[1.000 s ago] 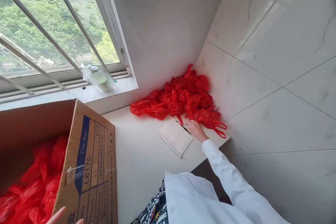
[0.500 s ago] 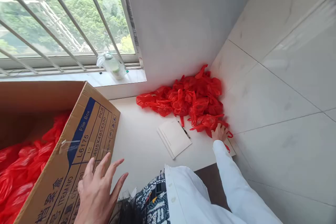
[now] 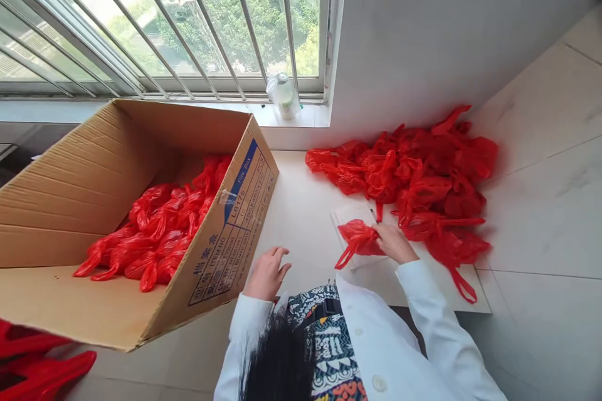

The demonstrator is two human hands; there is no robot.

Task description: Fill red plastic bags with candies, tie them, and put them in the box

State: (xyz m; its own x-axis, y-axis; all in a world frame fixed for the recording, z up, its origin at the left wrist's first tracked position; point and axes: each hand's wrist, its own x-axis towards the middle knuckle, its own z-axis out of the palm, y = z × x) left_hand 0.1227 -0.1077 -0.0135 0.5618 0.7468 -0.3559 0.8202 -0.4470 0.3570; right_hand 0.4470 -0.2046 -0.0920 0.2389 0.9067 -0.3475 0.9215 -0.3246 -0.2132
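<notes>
My right hand [image 3: 394, 243] is closed on a small red plastic bag [image 3: 358, 239], which hangs over the white notebook [image 3: 345, 216] on the table. My left hand [image 3: 267, 274] is bent with its fingers apart and nothing in it, between the box and my body. To the right lies a heap of red plastic bags [image 3: 423, 169] against the wall. On the left stands an open cardboard box [image 3: 226, 263] with several knotted red bags [image 3: 164, 219] inside.
The white table [image 3: 291, 200] runs below the barred window [image 3: 235, 19]. A wrapped cup [image 3: 285, 95] stands on the sill. More red bags [image 3: 42, 357] lie at the lower left, below the box. Tiled wall [image 3: 550, 213] closes the right side.
My right hand has lifted a red bag from the heap and moved left over the notebook. My left hand has drawn in near my body. The view has turned left, showing more of the box.
</notes>
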